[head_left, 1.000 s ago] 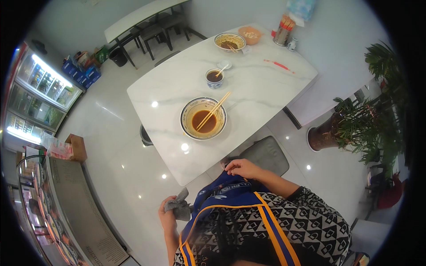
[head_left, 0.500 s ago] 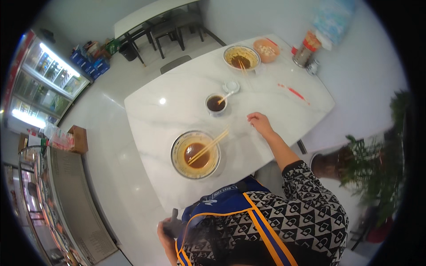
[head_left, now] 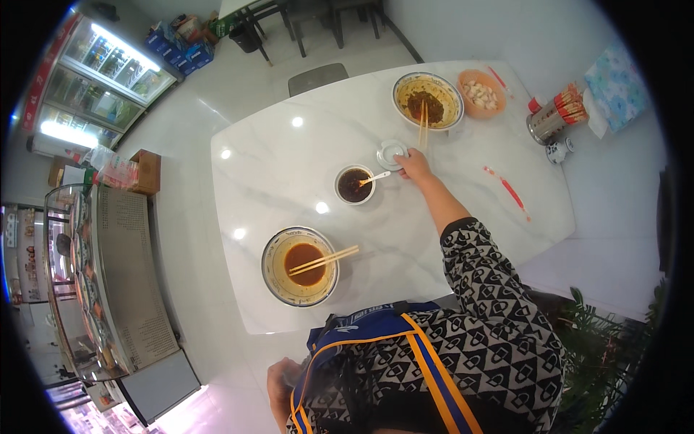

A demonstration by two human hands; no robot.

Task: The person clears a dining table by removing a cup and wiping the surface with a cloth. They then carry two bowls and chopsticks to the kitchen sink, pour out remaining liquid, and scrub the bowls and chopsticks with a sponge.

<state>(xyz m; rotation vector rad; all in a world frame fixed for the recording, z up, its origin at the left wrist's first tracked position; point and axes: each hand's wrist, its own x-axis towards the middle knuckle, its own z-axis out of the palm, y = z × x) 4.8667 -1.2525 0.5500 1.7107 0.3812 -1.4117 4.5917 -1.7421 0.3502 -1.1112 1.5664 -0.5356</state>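
My right hand (head_left: 413, 166) reaches over the white table (head_left: 253, 173), its fingers closed on the near right edge of a small round pale lid (head_left: 390, 154). Just left of the lid stands a small bowl of dark chili sauce (head_left: 353, 185), a white spoon (head_left: 376, 178) leaning in it. Nearer me is a large patterned bowl (head_left: 270, 267) of brown broth, with chopsticks (head_left: 336, 257) resting across its rim. My left hand (head_left: 283, 383) hangs low beside my body, below the table edge; its fingers are partly hidden and hard to make out.
A second used bowl (head_left: 452, 101) with chopsticks stands at the far side, beside an orange bowl (head_left: 491, 101) of pale pieces, likely garlic. A chopstick holder (head_left: 547, 127) and a red wrapper (head_left: 512, 194) lie to the right. A fridge (head_left: 94, 87) and counter (head_left: 130, 267) stand left.
My right hand has moved forward from bare tabletop to the lid and taken hold of its edge. The view has shifted. A dark thing seen at my left hand earlier no longer shows clearly.
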